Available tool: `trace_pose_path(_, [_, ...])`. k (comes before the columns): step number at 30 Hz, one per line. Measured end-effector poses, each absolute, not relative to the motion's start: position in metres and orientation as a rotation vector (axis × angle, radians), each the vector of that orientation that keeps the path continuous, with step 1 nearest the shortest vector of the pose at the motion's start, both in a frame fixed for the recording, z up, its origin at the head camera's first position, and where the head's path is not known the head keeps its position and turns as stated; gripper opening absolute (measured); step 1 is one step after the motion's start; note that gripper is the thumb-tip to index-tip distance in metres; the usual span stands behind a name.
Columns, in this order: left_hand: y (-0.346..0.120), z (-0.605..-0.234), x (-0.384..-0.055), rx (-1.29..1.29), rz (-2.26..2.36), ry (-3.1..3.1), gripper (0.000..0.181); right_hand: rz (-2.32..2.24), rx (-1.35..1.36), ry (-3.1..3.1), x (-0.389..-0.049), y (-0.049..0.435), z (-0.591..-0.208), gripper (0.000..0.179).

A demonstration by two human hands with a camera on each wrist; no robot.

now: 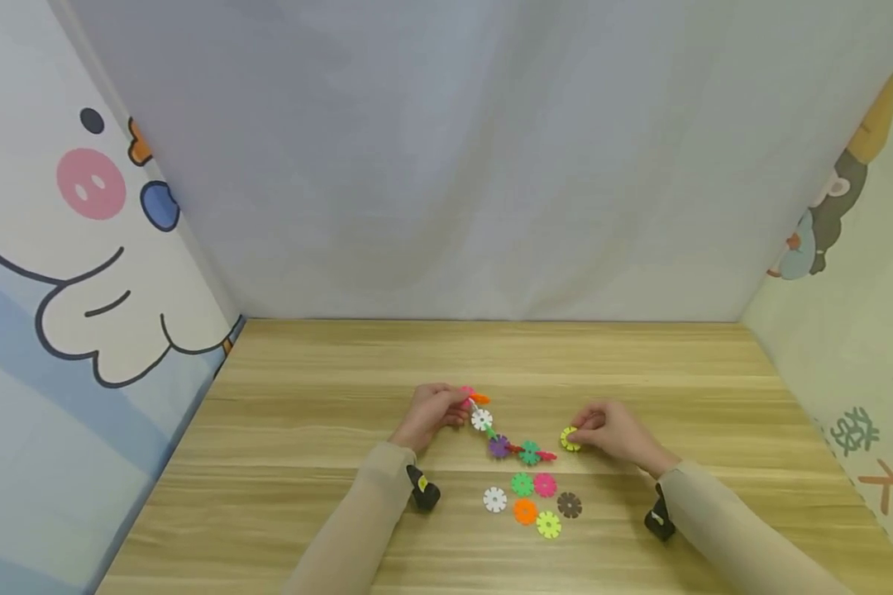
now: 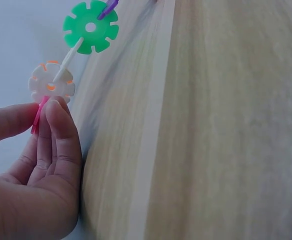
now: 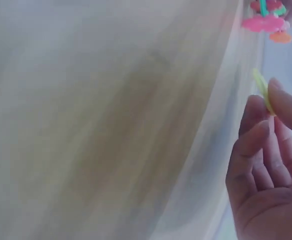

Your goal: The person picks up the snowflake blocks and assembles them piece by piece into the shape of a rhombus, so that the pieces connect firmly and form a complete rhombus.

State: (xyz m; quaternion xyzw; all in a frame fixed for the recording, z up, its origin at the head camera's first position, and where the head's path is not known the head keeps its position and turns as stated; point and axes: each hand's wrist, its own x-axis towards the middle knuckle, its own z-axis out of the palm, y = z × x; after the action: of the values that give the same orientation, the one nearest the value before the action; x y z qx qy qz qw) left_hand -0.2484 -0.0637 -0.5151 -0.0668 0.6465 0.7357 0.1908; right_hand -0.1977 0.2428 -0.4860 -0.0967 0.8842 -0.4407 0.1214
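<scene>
A chain of notched plastic discs runs down to the right from my left hand (image 1: 435, 406). That hand pinches the pink disc (image 2: 38, 117) at the chain's upper end between thumb and fingers. Along the chain come an orange disc (image 1: 479, 398), a white disc (image 1: 481, 420), a green disc (image 2: 90, 27), a purple disc (image 1: 499, 446), a teal disc (image 1: 530, 453) and a pink-red disc (image 1: 546, 456) at the far end. Between thumb and fingertips my right hand (image 1: 612, 431) holds a yellow disc (image 1: 569, 439), just right of the chain's end and apart from it.
Loose discs lie on the wooden table (image 1: 268, 512) nearer me: white (image 1: 494, 499), green (image 1: 522, 484), pink (image 1: 545, 485), orange (image 1: 524, 511), brown (image 1: 569, 505) and yellow-green (image 1: 548, 525). A pale curtain (image 1: 491, 165) hangs behind the table, with printed panels at both sides.
</scene>
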Motion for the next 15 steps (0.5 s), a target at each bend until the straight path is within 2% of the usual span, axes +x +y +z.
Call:
trace_pose_path(9, [-0.063,-0.510,-0.245,-0.180,2.065,1.842,0.021,-1.391,-0.133,2.546,-0.217,0.223,-0.487,0.023])
trace_pose_path(15, [-0.060,-0.513,-0.248,-0.195,2.071,1.838,0.017,-1.497,-0.129,2.459,-0.226,0.204,-0.486,0.022])
